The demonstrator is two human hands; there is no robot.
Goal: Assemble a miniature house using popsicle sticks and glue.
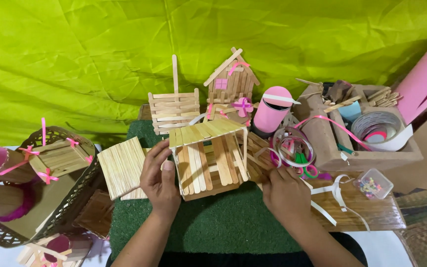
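Crinkled lime-green cloth backed a craft table where two hands worked at a small open-fronted house of pale wooden craft sticks (208, 160).

That stick house stood on a dark green turf mat (223, 222), its slatted roof tilted toward the camera. The left hand (160, 180) lay against the house's left wall, fingers loosely curled and thumb touching the frame, steadying it rather than gripping it. The right hand (285, 193) rested just beside the house's right side with its fingers bent down; whether it pinched anything could not be told. A flat panel of joined craft sticks (122, 168) lay left of the left hand. Behind stood a finished stick cottage with pink bows (231, 81), a pink cylindrical pot (270, 111) and a brown cardboard box of supplies (362, 143).
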